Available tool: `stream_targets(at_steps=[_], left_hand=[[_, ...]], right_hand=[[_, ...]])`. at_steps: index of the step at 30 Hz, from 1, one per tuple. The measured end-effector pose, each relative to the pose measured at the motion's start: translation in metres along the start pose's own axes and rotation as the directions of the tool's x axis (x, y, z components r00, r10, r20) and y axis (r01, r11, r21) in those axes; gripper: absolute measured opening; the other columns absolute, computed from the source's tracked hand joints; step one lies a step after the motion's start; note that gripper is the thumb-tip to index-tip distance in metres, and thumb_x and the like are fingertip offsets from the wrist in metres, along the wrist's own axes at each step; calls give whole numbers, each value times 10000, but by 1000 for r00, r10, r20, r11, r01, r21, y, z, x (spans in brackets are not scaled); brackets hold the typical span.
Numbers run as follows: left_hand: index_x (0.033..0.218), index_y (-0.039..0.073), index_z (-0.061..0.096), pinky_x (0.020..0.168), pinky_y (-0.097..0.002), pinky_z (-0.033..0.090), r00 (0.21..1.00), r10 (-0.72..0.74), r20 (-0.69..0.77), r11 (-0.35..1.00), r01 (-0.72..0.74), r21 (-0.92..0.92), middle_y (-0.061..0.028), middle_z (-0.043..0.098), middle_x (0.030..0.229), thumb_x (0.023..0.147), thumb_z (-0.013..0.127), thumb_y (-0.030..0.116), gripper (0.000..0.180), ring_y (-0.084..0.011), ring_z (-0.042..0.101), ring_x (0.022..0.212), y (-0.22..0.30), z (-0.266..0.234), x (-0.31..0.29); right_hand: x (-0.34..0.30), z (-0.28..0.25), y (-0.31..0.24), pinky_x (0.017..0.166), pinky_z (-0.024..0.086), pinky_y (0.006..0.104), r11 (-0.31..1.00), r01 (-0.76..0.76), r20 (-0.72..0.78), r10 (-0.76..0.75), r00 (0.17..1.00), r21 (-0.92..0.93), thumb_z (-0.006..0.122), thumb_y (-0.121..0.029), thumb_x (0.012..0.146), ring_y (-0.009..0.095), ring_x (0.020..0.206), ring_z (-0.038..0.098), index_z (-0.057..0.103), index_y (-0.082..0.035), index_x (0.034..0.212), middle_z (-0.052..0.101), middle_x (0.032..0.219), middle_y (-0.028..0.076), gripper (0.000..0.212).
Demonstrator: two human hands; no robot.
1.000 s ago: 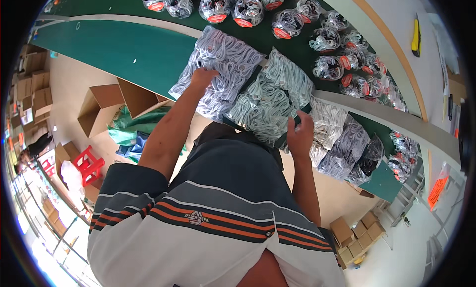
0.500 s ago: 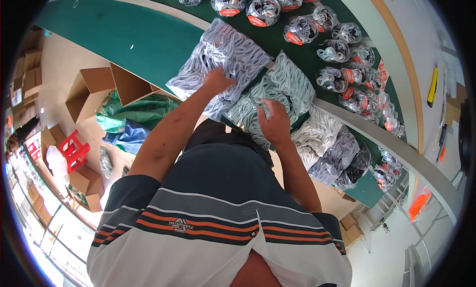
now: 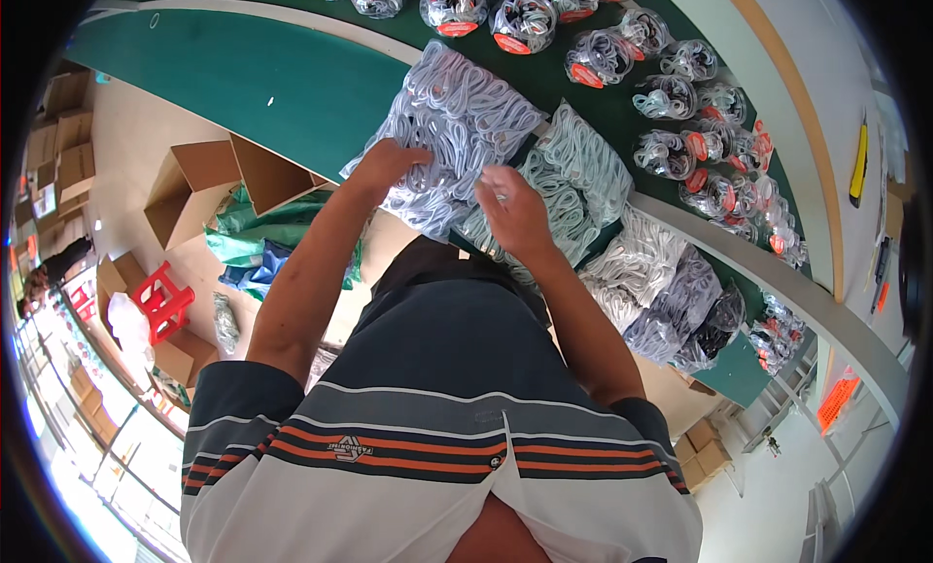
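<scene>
Tabletop (image 3: 262,87), green: bears a row of cord bundles laid along the near edge, probably so that all lie within my reach.

Lilac-grey cord bundle (image 3: 466,106), one: first of the row from the left, running from the near edge back to the pale ledge (image 3: 739,244). My left hand (image 3: 389,164) lies on its left side, fingers close together, likely to steady the loose loops. I cannot tell whether they grip any.

Pale green cord bundle (image 3: 578,164), one: just right of the lilac-grey, also between near edge and ledge. My right hand (image 3: 513,211) is over the place where the two meet, thumb parted from fingers, nothing seen between them; contact cannot be told.

White cord bundle (image 3: 646,242), grey cord bundle (image 3: 680,296) and bag with black contents (image 3: 724,322), one each: onward toward the right end, close-packed, perhaps to save room.

Jars (image 3: 523,20) of cords, many, red-labelled: beyond the ledge, apparently set back to leave the front strip for bundles.

Cartons (image 3: 194,184), open: below the near edge, left of me, on the floor.
</scene>
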State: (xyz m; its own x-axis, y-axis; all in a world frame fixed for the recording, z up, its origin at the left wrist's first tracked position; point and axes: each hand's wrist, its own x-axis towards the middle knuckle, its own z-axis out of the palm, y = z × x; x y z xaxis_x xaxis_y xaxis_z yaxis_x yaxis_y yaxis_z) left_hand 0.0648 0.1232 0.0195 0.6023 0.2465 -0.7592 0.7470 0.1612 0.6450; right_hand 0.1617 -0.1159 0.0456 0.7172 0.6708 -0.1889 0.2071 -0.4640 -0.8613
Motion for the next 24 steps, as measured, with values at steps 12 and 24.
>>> stream_targets(at_steps=[12,24], left_hand=[[1322,-82,649,892,-288,526,948,122,296,561,180,-808,-136,733,1132,975,677,109,397,-150,675,1000,-26,48,-57],[1286,-56,652,937,-300,534,947,82,311,867,86,-490,-129,736,1154,978,637,12,316,-183,695,1020,-16,84,-60]], right_hand=[[11,19,-19,801,551,283,346,-575,404,455,794,741,644,-274,1044,169,866,679,677,35,1211,746,1027,106,353],[-29,29,3,802,518,252,624,-428,75,510,857,654,588,-263,1092,125,876,643,707,13,1178,732,1042,81,312]])
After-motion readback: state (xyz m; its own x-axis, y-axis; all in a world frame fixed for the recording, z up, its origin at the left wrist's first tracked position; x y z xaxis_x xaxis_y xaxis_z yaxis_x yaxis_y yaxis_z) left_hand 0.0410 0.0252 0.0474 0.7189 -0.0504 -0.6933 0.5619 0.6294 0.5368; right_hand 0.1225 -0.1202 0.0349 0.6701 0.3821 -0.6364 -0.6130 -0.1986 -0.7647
